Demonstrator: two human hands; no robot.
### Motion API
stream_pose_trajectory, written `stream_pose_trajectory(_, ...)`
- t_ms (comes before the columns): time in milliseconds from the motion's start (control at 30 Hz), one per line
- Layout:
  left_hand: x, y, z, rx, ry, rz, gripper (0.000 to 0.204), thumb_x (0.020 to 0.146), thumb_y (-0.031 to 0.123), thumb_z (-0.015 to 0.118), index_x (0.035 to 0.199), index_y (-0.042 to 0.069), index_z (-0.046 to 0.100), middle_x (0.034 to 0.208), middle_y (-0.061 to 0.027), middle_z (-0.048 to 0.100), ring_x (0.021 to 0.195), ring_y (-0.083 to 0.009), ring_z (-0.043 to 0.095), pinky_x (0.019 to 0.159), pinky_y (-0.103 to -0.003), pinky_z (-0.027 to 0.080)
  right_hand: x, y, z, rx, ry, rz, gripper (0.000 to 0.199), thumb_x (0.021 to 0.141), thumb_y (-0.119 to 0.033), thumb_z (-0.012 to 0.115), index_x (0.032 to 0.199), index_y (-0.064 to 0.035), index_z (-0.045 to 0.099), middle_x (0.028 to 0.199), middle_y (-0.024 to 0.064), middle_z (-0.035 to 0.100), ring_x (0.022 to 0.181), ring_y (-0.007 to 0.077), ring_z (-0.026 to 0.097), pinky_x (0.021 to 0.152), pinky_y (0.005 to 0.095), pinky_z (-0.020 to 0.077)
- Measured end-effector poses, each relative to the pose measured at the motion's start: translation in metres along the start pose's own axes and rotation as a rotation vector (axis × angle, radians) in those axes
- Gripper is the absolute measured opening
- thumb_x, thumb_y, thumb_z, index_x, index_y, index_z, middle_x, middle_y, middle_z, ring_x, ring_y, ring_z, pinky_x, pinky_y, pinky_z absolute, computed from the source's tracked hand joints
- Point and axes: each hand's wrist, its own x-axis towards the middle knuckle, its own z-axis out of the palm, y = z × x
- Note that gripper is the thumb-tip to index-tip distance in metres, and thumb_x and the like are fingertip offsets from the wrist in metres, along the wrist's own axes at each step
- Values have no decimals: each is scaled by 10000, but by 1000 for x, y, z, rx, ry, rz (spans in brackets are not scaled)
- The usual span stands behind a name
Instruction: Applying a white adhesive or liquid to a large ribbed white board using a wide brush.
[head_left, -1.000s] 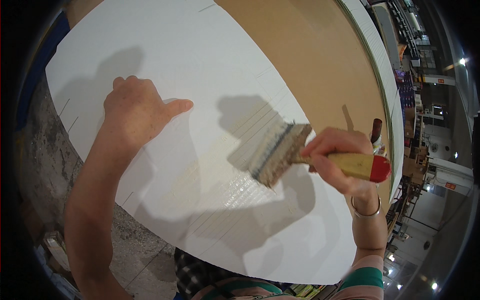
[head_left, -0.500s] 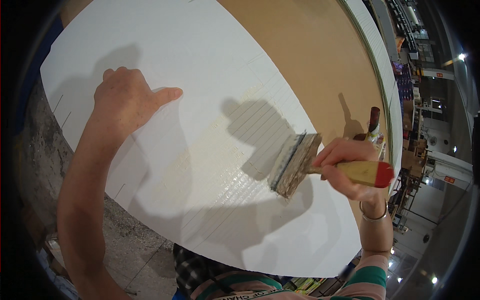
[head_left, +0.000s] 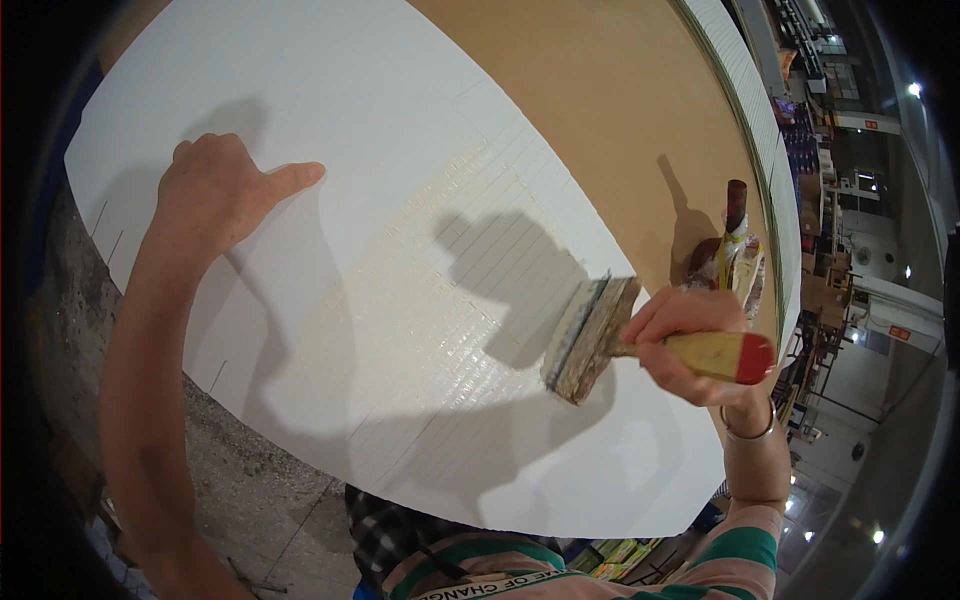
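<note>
My left hand [head_left: 222,190] rests on a large white sheet [head_left: 330,70], thumb stretched out to the right; its other fingers are mostly hidden beyond the knuckles. My right hand [head_left: 690,345] is wrapped round the handle of a wide flat paintbrush [head_left: 590,345] with a worn wooden head and a red-tipped yellowish handle. Its bristles point left over the right part of the sheet; whether they touch it I cannot tell. A wet, glossy film [head_left: 440,370] with fine streaks covers the sheet's middle, which bears ruled pencil lines.
Under the sheet lies a brown board [head_left: 590,100]. To the right, beyond my right hand, stands a smeared container [head_left: 735,262] with a dark handle sticking up. A stack of lined white sheets [head_left: 760,130] edges the board. Grey floor [head_left: 270,510] shows at lower left.
The sheet and my left hand appear shifted left in the picture. The brush stays at nearly the same picture place, so it is farther right over the sheet. Both hands keep their shape.
</note>
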Motion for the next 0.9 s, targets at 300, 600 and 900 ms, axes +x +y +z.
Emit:
stream_pose_trajectory(300, 7, -8, 6, -181, -14, -50, 769, 675, 642, 693, 837, -109, 668, 753, -229, 661, 679, -323, 671, 631, -401, 552, 21, 6, 4, 145, 91, 3, 26, 745, -43, 656, 759, -26, 643, 741, 68, 649, 638, 141, 611, 579, 260, 480)
stream_pose_trajectory(600, 8, -4, 8, -149, 66, -37, 775, 677, 633, 706, 884, -113, 670, 775, -227, 666, 649, -318, 674, 638, -383, 556, 11, -9, -11, 83, 120, -33, 40, 744, -40, 667, 761, -29, 633, 753, 52, 653, 624, 122, 605, 574, 246, 479)
stream_pose_trajectory(900, 13, -5, 6, -116, -25, -120, 790, 684, 640, 704, 932, -109, 668, 843, -224, 676, 691, -336, 680, 674, -406, 559, -81, 28, 1, 65, -58, 165, 77, 697, -41, 682, 728, -54, 614, 735, 77, 645, 621, 210, 612, 576, 291, 484)
